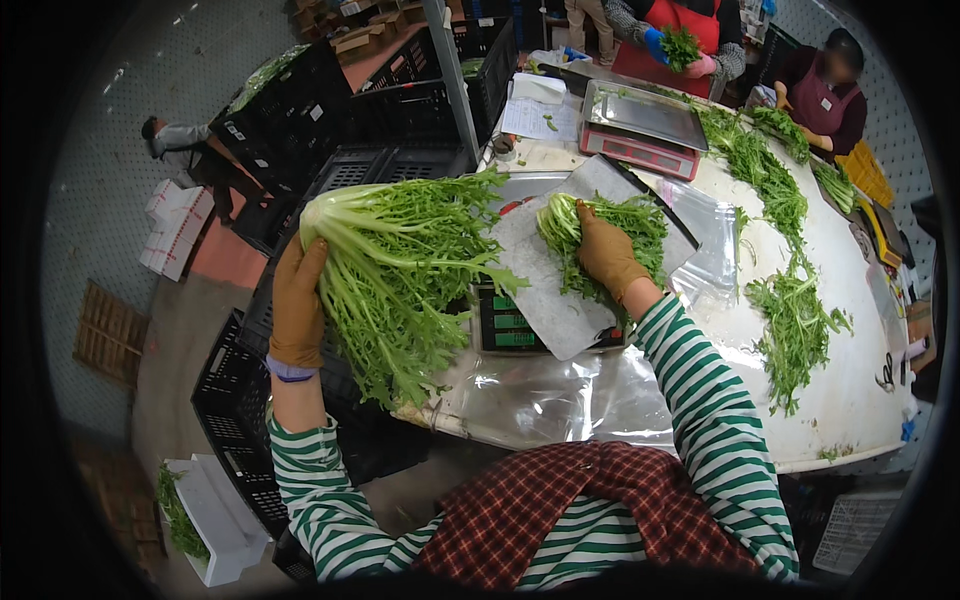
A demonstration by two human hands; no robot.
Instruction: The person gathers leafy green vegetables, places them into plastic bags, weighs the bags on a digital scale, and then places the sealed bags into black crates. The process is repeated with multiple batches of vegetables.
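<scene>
My left hand (298,304), in a brown glove, holds a large head of frilly leafy greens (397,262) by its pale base, leaves pointing right. My right hand (604,247), gloved the same way, grips a smaller bunch of greens (559,225) that lies on a grey-white sheet (577,334). Under the sheet is a digital scale (514,322) with green displays. Clear plastic bags (555,394) lie along the table edge before me, and another clear bag (712,247) lies to the right of the sheet.
Loose greens (799,322) lie along the white table (862,397). A red scale (637,150) and papers (536,112) stand beyond. Black crates (232,420) are at the left, beside a metal post (450,75). Co-workers (821,97) handle greens across the table; another person (187,150) is far left.
</scene>
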